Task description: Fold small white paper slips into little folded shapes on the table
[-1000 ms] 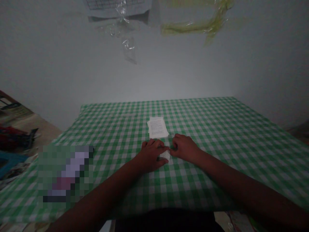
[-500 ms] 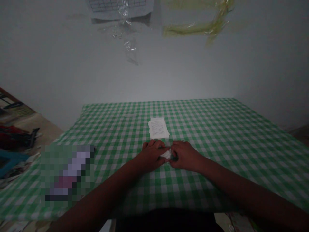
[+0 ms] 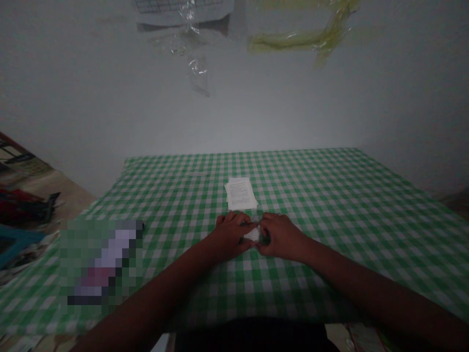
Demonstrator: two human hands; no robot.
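Both hands meet near the middle of the table over a small piece of printed paper (image 3: 252, 235). My left hand (image 3: 231, 235) lies over its left part, thumb and fingers closed on it. From the other side, my right hand (image 3: 279, 234) pinches the paper's right edge with curled fingers. Much of the paper is hidden under the hands, so its full shape cannot be made out. Just beyond the hands lies a small stack of printed sheets (image 3: 241, 193), slightly fanned, text side up.
A green and white checked tablecloth (image 3: 330, 195) covers the table. At the left lies a blurred-out, pixelated flat object (image 3: 110, 259). A pale wall (image 3: 234, 112) with clear and yellow tape (image 3: 286, 43) rises behind. Mixed items sit on the floor at the far left.
The camera view has tilted very slightly. Both hands stay on the small paper, with barely any movement of the fingers.
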